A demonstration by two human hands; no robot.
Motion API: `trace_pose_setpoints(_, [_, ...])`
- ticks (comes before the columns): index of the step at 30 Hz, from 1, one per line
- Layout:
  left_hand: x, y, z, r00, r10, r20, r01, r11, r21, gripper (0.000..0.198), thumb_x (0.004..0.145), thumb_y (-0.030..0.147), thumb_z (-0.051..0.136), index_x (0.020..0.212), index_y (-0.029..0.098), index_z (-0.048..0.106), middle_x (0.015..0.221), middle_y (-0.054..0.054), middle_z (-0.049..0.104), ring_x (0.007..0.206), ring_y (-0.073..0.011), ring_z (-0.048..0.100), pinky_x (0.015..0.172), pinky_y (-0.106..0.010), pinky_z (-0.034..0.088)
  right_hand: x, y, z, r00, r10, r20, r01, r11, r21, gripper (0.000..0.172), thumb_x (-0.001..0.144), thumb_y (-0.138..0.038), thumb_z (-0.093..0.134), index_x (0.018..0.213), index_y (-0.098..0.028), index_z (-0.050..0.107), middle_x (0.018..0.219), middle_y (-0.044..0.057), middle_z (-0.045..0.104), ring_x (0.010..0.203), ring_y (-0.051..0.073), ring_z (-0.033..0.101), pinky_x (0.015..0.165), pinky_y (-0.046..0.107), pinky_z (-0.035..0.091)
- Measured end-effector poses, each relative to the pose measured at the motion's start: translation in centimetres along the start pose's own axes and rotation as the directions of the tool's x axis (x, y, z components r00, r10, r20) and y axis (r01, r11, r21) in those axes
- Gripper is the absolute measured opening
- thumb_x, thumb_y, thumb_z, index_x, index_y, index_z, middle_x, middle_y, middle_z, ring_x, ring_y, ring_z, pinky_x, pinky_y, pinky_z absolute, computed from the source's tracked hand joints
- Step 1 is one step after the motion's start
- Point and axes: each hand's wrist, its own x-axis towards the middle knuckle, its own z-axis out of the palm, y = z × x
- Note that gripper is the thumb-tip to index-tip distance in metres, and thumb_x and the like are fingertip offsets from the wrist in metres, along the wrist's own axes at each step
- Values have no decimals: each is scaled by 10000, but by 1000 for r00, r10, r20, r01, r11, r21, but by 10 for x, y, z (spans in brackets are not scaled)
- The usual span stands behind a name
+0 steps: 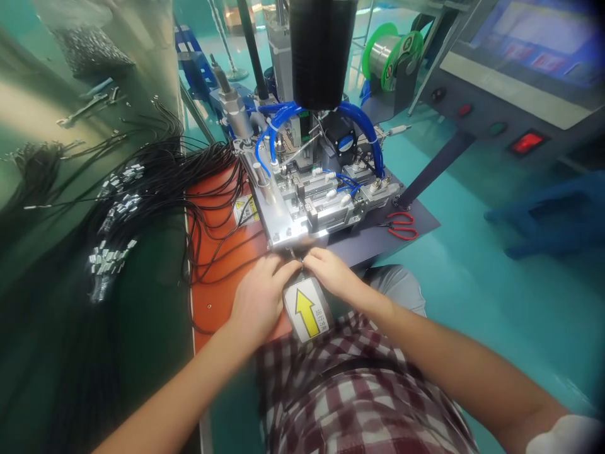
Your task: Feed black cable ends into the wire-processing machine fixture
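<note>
My left hand (261,291) and my right hand (331,272) meet at the front edge of a metal bench machine (283,228). Thumb and fingertips of each are pinched together around something small, which I cannot make out. Just below the fingertips sits a white plate with a yellow arrow (306,312). Black cables (222,236) run over the orange board (215,299) to the left of my left hand. Blue air tubes (283,116) loop over the machine's clamps and cylinders.
Bundles of black cables with silver ends (111,258) lie on the left table, near wrenches (82,110). Red-handled scissors (403,226) rest at the machine's right. A green wire spool (385,57) stands behind, and a control panel (501,126) overhangs at right.
</note>
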Motion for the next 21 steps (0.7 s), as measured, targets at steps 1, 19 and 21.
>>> trace_pose_setpoints(1, [0, 0, 0, 1000, -2, -1, 2, 1000, -6, 407, 879, 48, 383, 1136, 177, 672, 914, -90, 621, 833, -236, 582, 632, -311, 492, 0, -1, 0, 1000, 6, -3, -6, 1000, -4, 246, 794, -296, 455, 586, -216, 353, 582, -54, 366, 584, 128, 336, 529, 271, 243])
trace_pose_setpoints(19, [-3, -6, 7, 999, 30, -44, -33, 996, -82, 362, 887, 56, 417, 1137, 129, 669, 889, -100, 586, 827, -244, 558, 668, -342, 503, 1, 12, -8, 988, -149, 49, 143, 984, 110, 303, 879, -312, 449, 605, -213, 366, 571, -65, 362, 551, 110, 344, 532, 258, 280])
trace_pose_setpoints(21, [-3, -5, 6, 998, 32, -49, -36, 997, -75, 358, 896, 65, 410, 1136, 130, 667, 890, -99, 583, 832, -244, 556, 664, -341, 503, 1, 11, -7, 989, -146, 33, 142, 984, 105, 303, 869, -297, 454, 594, -216, 355, 564, -67, 343, 546, 110, 334, 524, 258, 267])
